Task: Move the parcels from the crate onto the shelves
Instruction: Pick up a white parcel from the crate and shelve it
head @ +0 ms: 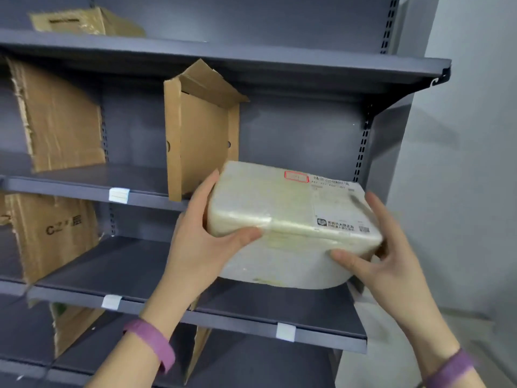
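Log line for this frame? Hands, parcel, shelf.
phase: shelving | left hand: grips parcel, left end | right hand: grips right end | parcel: labelled, held at shelf, right of cardboard divider | set down: cannot tell

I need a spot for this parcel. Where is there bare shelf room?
The middle shelf is bare between the torn cardboard divider and the folded cardboard divider, and seemingly right of it. The lower shelf is bare right of the printed cardboard. Crowded only around the held parcel.
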The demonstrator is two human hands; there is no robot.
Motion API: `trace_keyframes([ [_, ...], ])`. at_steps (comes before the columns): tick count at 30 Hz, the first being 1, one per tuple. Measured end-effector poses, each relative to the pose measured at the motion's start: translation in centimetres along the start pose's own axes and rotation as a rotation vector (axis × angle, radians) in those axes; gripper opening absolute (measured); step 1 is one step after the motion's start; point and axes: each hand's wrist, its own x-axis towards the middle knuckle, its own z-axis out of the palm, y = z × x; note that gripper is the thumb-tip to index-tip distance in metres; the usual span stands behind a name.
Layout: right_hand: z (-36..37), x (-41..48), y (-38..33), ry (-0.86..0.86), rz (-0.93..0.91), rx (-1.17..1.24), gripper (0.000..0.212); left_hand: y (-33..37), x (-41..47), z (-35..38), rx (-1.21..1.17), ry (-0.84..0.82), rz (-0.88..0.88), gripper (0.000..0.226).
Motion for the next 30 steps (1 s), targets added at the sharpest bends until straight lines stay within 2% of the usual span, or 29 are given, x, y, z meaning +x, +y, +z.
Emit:
trace_keyframes([
  [4,-0.4,4.0,-1.3,0.124,-0.063,0.044,0.092,2.4,3.8,0.4,-0.048,-0.032,0.041,0.101],
  [10,-1.0,10.3,-1.0,0.103,-0.056,-0.010,0.093,2.2,8.9,1.7,0.019,-0.103,0.094,0.101],
  [15,0.5,13.3,1.5,0.128,-0.027,-0.127,0.089,-1.0,12.4,3.4,0.029,-0.123,0.048,0.100],
  [17,1.0,13.8,2.7,0.139,-0.004,-0.168,0.088,-2.3,13.2,4.0,0.023,-0.121,0.020,0.094],
  [20,1.6,14.4,4.0,0.161,0.028,-0.223,0.086,-3.8,14.1,4.6,-0.017,-0.135,0.013,0.067],
  [21,1.7,14.6,4.3,0.164,0.032,-0.240,0.086,-4.3,14.3,4.8,-0.032,-0.141,0.011,0.065],
  [24,2.3,14.1,5.0,0.130,0.024,-0.283,0.087,-5.6,13.9,5.5,0.002,-0.163,-0.027,0.087],
  [26,2.8,13.0,5.7,0.116,0.010,-0.308,0.088,-6.8,12.8,5.9,0.067,-0.150,-0.040,0.093],
  [30,3.4,9.5,7.8,0.082,-0.055,-0.520,0.091,-8.6,9.3,5.6,0.246,-0.116,0.114,0.095],
])
